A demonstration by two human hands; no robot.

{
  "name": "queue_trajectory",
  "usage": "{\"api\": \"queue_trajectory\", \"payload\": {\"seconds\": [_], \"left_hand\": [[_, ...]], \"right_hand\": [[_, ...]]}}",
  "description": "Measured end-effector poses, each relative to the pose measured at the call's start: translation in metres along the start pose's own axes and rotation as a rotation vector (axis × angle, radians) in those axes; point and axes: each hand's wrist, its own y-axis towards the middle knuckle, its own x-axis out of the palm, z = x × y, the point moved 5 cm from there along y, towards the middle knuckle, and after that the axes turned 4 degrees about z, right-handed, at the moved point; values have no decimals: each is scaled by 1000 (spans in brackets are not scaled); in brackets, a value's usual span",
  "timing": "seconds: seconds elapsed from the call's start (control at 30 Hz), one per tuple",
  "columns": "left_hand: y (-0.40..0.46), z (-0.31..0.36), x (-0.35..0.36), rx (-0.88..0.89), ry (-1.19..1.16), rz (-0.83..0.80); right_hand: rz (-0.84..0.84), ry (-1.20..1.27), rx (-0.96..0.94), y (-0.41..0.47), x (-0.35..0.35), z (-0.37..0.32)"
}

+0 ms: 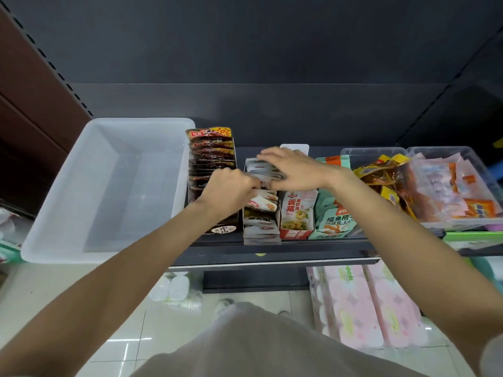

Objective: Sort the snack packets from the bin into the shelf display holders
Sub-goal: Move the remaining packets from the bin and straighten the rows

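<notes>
A white plastic bin (109, 186) stands on the left of the shelf with nothing visible inside. Right of it are display holders in a row: dark red packets (212, 148), white-grey packets (260, 216), a red-and-white holder (296, 213) and a teal holder (333, 219). My left hand (228, 189) has curled fingers that pinch a white packet in the second holder. My right hand (294, 167) lies flat with straight fingers, pressing on the white packets at the back of the same holder.
Two clear tubs at the right hold yellow-orange packets (381, 172) and pink-orange packets (449, 189). The dark shelf back rises behind. Pink tissue packs (367, 303) sit on the floor below, beside a tiled floor area.
</notes>
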Motion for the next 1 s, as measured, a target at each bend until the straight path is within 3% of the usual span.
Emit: {"api": "queue_trajectory", "payload": {"seconds": [0.1, 0.2, 0.33, 0.37, 0.43, 0.5, 0.53, 0.73, 0.87, 1.0], "left_hand": [[-1, -13, 4, -29, -199, 146], [2, -13, 2, -28, -260, 223], [-18, 6, -20, 73, -208, 403], [-29, 15, -22, 104, -258, 362], [-45, 35, -10, 133, -304, 73], [-54, 49, 15, 117, -153, -263], [-54, 53, 26, 105, -85, -324], [-34, 53, 27, 143, 223, -295], [-20, 32, 4, 82, 148, -106], [-16, 11, 1, -134, -120, -23]], "right_hand": [[-96, 2, 65, -9, 7, -4], [54, -200, 66, -5, 9, -17], [141, -224, 45, 2, 4, -19], [132, -221, 42, 2, 4, -19], [125, -223, 35, 1, 4, -19], [118, -228, 26, 1, 5, -19], [115, -228, 23, 2, 4, -18], [89, -199, 7, 1, 4, -14], [67, -125, 19, 4, 0, -8], [65, -19, 50, 6, -2, -2]]}}
